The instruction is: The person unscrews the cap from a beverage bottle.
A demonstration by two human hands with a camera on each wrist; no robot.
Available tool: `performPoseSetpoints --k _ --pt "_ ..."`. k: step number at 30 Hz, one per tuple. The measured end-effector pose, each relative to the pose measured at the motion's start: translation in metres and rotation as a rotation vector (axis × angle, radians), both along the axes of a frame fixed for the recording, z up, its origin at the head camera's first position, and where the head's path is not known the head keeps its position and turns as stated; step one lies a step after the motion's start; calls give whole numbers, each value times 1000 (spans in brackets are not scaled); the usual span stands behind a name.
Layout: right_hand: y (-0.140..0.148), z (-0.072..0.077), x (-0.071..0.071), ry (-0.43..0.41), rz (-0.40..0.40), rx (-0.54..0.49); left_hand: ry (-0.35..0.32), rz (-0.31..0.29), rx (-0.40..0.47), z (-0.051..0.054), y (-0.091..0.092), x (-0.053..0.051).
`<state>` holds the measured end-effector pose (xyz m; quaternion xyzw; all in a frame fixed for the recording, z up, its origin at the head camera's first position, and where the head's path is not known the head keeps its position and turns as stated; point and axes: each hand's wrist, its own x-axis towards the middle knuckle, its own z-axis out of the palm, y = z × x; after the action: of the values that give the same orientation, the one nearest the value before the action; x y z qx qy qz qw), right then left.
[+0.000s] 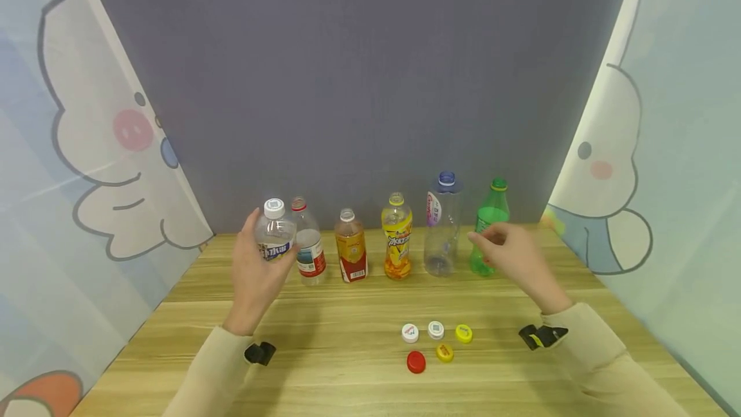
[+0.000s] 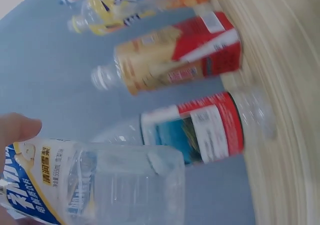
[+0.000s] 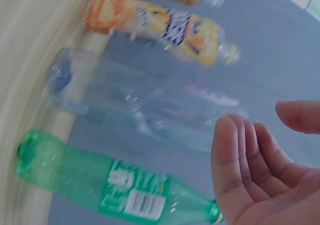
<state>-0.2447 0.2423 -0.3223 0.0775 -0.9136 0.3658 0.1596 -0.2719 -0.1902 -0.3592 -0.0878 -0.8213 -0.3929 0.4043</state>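
My left hand [image 1: 255,275] holds a clear plastic bottle [image 2: 135,185] above the table, thumb and fingers around its sides. This bottle has a white cap [image 1: 274,208] on top and a blue, white and yellow label. My right hand [image 1: 515,256] is raised near the green bottle [image 1: 492,214] and holds nothing. In the right wrist view its fingers [image 3: 227,160] are slightly bent, with the thumb apart from them. Between the hands stand a bottle with a red-and-white label [image 1: 311,256], an amber bottle [image 1: 351,250], a yellow-labelled bottle [image 1: 397,240] and a tall bluish clear bottle [image 1: 441,237].
Several loose caps lie on the wooden table [image 1: 336,352] in front of the bottles: a red cap [image 1: 415,361], white caps [image 1: 410,333] and yellow caps [image 1: 464,333]. A grey backdrop [image 1: 359,82] rises behind the row, with cartoon-printed curtains [image 1: 666,147] at both sides.
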Motion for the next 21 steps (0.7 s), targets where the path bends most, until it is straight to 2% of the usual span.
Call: performPoseSetpoints --k 5,9,15,21 --pt "-16 -2 7 45 44 -19 -88 -106 44 7 14 10" --pt "-29 -3 11 91 72 -39 -112 -168 41 9 28 17" --pt "-50 -6 9 151 117 -74 -100 -234 5 1 49 23" --pt "-67 -4 10 125 169 -154 -146 -305 -20 -3 67 30"
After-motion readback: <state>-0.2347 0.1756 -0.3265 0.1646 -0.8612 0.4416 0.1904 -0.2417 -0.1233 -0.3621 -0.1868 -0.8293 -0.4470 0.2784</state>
